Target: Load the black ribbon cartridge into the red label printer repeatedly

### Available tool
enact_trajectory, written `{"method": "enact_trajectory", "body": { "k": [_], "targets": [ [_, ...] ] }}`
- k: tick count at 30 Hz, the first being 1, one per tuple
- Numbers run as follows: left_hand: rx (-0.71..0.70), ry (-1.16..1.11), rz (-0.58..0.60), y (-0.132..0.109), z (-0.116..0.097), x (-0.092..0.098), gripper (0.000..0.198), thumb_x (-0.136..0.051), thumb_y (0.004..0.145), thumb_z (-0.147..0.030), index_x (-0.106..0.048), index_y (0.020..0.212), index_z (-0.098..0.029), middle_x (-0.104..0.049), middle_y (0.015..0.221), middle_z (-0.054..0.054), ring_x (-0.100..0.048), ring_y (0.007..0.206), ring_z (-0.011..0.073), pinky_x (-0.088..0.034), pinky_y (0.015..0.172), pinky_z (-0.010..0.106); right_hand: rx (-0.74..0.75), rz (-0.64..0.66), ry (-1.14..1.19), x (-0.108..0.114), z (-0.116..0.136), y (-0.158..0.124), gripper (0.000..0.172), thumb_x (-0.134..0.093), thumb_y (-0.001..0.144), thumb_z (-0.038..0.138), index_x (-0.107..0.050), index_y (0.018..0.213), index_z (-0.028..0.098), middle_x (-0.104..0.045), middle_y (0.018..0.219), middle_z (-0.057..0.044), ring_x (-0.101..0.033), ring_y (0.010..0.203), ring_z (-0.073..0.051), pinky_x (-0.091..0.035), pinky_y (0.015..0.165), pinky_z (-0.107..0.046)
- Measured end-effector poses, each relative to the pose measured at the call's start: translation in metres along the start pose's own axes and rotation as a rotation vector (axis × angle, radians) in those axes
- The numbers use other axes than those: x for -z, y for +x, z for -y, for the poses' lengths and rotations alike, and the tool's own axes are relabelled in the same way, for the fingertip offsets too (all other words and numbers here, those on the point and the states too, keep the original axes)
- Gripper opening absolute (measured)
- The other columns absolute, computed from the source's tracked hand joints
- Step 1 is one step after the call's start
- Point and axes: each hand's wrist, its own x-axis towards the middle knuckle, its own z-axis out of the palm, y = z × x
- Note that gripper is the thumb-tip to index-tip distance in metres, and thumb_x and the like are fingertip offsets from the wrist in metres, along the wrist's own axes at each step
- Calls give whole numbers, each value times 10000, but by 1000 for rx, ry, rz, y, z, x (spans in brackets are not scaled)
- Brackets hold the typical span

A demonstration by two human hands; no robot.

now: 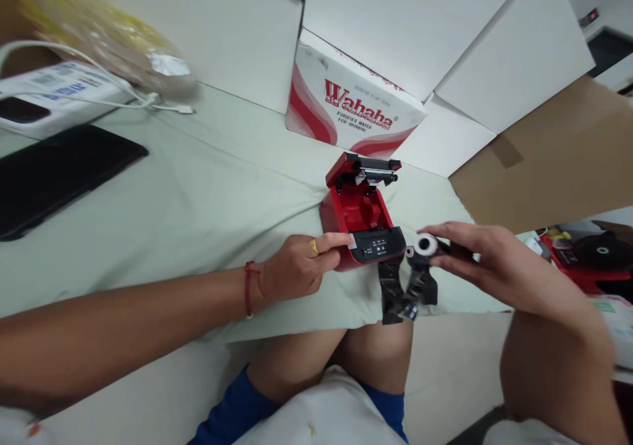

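Observation:
A small red label printer [336,217] with a black front panel stands near the table's front edge. Its lid is tipped up, and the red compartment inside shows no roll. My left hand [306,264] is at the printer's front left corner, forefinger along the panel and the other fingers curled at the side. A small pale piece shows at that fingertip. Right of the printer, my right hand [479,254] grips a black label roll [425,246] with a white core, between thumb and fingers. A loose black strip [390,290] hangs from the roll over the table edge, partly twisted.
A Wahaha water carton [353,102] stands behind the printer, against white boxes [405,23]. On the left lie a black tablet-like slab [64,175], a white box [64,95] with a white cable [148,102], and clear plastic wrap [119,43]. Brown cardboard [548,148] borders the right.

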Motion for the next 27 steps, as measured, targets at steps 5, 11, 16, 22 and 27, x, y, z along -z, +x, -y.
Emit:
{"method": "enact_trajectory", "body": {
  "k": [5,11,16,22,27],
  "targets": [
    [-1,38,8,-2,0,-2,220,-417,773,8,-536,750,-175,-751,1223,64,-608,599,97,-481,564,267,-56,-124,-191,-42,32,84,444,-530,977,205,-596,1415,213,-683,1341,-98,-692,1106,-260,-522,925,-356],
    [-6,28,30,-2,0,-1,216,-421,766,-6,-558,758,-173,-746,1241,66,-586,592,102,-476,548,274,-110,-67,-284,-63,34,128,487,-543,910,117,-635,1382,198,-701,1309,-142,-700,1080,-278,-498,894,-339],
    [-17,32,12,-3,1,-3,206,-427,760,-13,-550,753,-178,-746,1240,65,-564,570,116,-460,514,292,-58,-84,-240,-71,32,149,467,-541,847,40,-703,1267,164,-761,1153,-155,-720,980,-276,-508,831,-333],
    [-12,35,39,-4,1,-2,205,-428,767,-16,-559,761,-173,-734,1263,86,-574,577,116,-485,533,288,81,-131,-58,-72,16,131,463,-612,916,151,-648,1373,213,-674,1391,-124,-660,1236,-253,-525,1046,-394],
    [-10,19,44,-2,0,-1,210,-435,792,-4,-569,782,-167,-742,1242,86,-586,577,102,-493,545,271,185,-365,57,-85,14,59,300,-532,1029,262,-690,1284,247,-632,1436,-110,-618,1312,-245,-536,1091,-450]
  ]
}}
